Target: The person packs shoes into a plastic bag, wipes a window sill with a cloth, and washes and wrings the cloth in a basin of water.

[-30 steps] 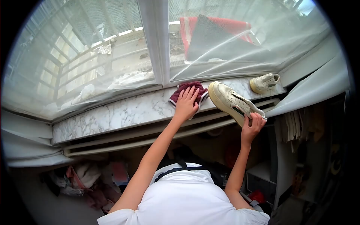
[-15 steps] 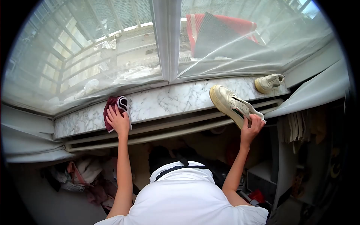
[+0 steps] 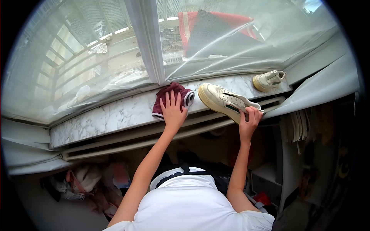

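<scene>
My left hand [image 3: 173, 111] lies with fingers spread on a dark red cloth [image 3: 161, 99] with white edging, pressing it against the marble windowsill [image 3: 104, 121]. The cloth is bunched, and one folded edge curls up beside my fingers. To its right, my right hand [image 3: 251, 120] pinches the heel end of an off-white sneaker [image 3: 216, 96]. That sneaker is tilted, its toe over the sill and its heel out past the front edge. A second off-white sneaker [image 3: 266, 81] stands farther right on the sill.
Below the sill run pale radiator pipes [image 3: 162, 142]. Thin plastic sheeting [image 3: 304, 46] covers the window behind, with a white window frame post [image 3: 146, 42] near the middle. A grey curtain [image 3: 320, 88] hangs at right. Piled clothes [image 3: 86, 181] lie at lower left.
My left hand has slid the cloth rightward along the sill, close to the tilted sneaker's toe. The whole view has shifted a little; my right hand keeps its hold on the sneaker.
</scene>
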Action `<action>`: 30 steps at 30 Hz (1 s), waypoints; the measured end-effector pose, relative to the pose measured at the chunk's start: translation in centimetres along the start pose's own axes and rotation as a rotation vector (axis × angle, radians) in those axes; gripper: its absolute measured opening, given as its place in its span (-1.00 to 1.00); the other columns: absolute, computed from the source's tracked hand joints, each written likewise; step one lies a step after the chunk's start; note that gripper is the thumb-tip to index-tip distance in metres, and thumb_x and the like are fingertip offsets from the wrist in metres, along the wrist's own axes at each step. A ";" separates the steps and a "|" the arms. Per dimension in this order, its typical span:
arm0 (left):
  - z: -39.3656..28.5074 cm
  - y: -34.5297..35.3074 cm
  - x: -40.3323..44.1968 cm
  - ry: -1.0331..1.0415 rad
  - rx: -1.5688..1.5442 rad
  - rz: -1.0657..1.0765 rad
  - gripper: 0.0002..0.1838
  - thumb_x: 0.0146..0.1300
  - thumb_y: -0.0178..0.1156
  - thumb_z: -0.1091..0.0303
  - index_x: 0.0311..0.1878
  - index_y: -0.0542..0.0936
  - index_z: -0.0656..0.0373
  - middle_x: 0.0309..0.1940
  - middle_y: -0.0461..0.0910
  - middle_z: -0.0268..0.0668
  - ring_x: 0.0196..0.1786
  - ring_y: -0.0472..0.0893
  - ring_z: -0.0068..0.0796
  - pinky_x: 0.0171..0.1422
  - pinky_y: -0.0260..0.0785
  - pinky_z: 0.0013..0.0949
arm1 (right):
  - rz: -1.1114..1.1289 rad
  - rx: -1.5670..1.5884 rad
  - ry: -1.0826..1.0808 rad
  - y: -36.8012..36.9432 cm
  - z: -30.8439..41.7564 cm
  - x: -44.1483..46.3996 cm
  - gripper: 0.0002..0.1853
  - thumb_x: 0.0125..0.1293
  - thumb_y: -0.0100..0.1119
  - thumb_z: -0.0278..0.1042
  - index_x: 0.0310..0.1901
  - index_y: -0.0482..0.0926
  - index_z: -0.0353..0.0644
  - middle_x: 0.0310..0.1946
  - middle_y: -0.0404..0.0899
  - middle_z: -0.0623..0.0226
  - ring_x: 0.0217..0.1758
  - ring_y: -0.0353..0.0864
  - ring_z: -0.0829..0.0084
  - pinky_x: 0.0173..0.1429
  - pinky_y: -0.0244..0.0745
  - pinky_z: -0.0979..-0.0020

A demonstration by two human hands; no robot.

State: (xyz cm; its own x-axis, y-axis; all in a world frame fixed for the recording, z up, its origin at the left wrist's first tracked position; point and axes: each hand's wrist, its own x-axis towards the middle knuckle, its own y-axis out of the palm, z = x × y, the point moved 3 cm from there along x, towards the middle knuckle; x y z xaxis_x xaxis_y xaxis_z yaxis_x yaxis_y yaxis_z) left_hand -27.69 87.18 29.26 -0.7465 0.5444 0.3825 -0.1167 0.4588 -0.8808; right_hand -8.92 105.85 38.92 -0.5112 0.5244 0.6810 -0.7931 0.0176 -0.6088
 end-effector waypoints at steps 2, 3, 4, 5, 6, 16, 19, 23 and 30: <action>-1.0 0.9 0.7 0.047 -0.028 -0.021 -0.41 -0.02 0.00 0.19 0.16 0.40 0.12 0.29 0.15 -0.11 0.34 0.11 -0.13 0.40 -0.24 0.07 | -0.003 -0.015 -0.010 0.1 -0.8 0.8 -0.75 -0.07 0.30 -0.55 -0.32 0.48 -0.18 -0.28 0.47 0.35 -0.16 0.33 0.24 0.04 0.25 0.28; -1.2 0.9 0.7 0.047 -0.029 -0.022 -0.41 -0.02 0.00 0.19 0.16 0.40 0.12 0.29 0.15 -0.11 0.34 0.11 -0.13 0.40 -0.24 0.07 | -0.010 -0.020 -0.023 0.3 -1.1 1.2 -0.75 -0.07 0.30 -0.55 -0.31 0.48 -0.18 -0.28 0.47 0.36 -0.15 0.33 0.24 0.05 0.25 0.28; -1.1 0.7 0.8 0.057 -0.052 -0.026 -0.41 -0.03 0.00 0.20 0.16 0.40 0.11 0.29 0.17 -0.12 0.34 0.12 -0.14 0.40 -0.21 0.06 | -0.021 -0.017 -0.040 0.7 -1.4 1.5 -0.75 -0.07 0.29 -0.56 -0.31 0.48 -0.18 -0.28 0.47 0.36 -0.13 0.33 0.24 0.08 0.25 0.27; -1.0 0.5 0.9 0.067 -0.072 -0.029 -0.42 -0.03 0.00 0.22 0.16 0.40 0.10 0.28 0.19 -0.12 0.33 0.14 -0.14 0.39 -0.18 0.06 | -0.021 -0.015 -0.042 1.0 -1.9 1.9 -0.75 -0.07 0.29 -0.56 -0.31 0.48 -0.18 -0.28 0.47 0.36 -0.13 0.33 0.24 0.08 0.25 0.27; -0.8 0.5 0.8 0.064 -0.069 -0.032 -0.42 -0.03 0.00 0.22 0.16 0.40 0.10 0.28 0.19 -0.12 0.33 0.14 -0.14 0.39 -0.18 0.06 | -0.011 -0.009 -0.063 1.5 -2.3 2.2 -0.75 -0.07 0.29 -0.56 -0.30 0.48 -0.18 -0.27 0.47 0.36 -0.12 0.33 0.24 0.08 0.25 0.27; 5.1 -2.4 -1.6 -0.080 -0.014 -0.024 -0.44 -0.02 -0.02 0.30 0.16 0.40 0.06 0.29 0.19 -0.16 0.34 0.15 -0.19 0.40 -0.10 -0.06 | 0.007 -0.110 -0.061 5.3 -5.3 3.0 -0.74 -0.10 0.33 -0.49 -0.33 0.50 -0.12 -0.22 0.47 0.42 -0.05 0.38 0.28 0.06 0.24 0.26; 10.6 -4.7 -3.6 -0.213 0.062 -0.030 -0.45 0.00 -0.02 0.30 0.17 0.40 0.07 0.30 0.18 -0.18 0.35 0.15 -0.19 0.41 -0.12 -0.06 | 0.021 -0.065 0.000 5.5 -6.2 2.6 -0.72 -0.10 0.34 -0.47 -0.30 0.50 -0.15 -0.21 0.46 0.37 -0.06 0.37 0.25 0.08 0.24 0.25; 20.4 -8.6 -7.8 -0.514 0.264 -0.089 -0.46 0.10 -0.07 0.28 0.24 0.31 0.03 0.33 0.13 -0.21 0.37 0.10 -0.18 0.40 -0.14 -0.06 | 0.047 -0.012 0.033 5.1 -5.0 2.7 -0.62 -0.02 0.18 -0.57 -0.08 0.44 -0.16 -0.07 0.37 0.24 0.05 0.28 0.18 0.16 0.18 0.24; 19.5 -7.5 -7.0 -0.464 0.291 -0.155 -0.48 0.08 -0.07 0.29 0.19 0.37 0.07 0.32 0.15 -0.22 0.35 0.11 -0.12 0.38 -0.19 0.08 | -0.089 0.151 0.025 5.1 -1.8 -0.4 -0.61 0.06 -0.07 -0.66 0.00 0.32 -0.29 -0.07 0.36 0.13 0.01 0.31 0.18 0.09 0.22 0.23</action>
State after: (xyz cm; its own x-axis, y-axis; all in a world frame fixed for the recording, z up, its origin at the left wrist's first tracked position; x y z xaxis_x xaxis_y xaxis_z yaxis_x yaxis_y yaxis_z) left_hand -34.37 66.26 27.74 -0.9082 0.0909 0.4084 -0.3743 0.2601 -0.8901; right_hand -12.20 107.28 34.83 -0.4298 0.5471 0.7184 -0.8765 -0.0618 -0.4773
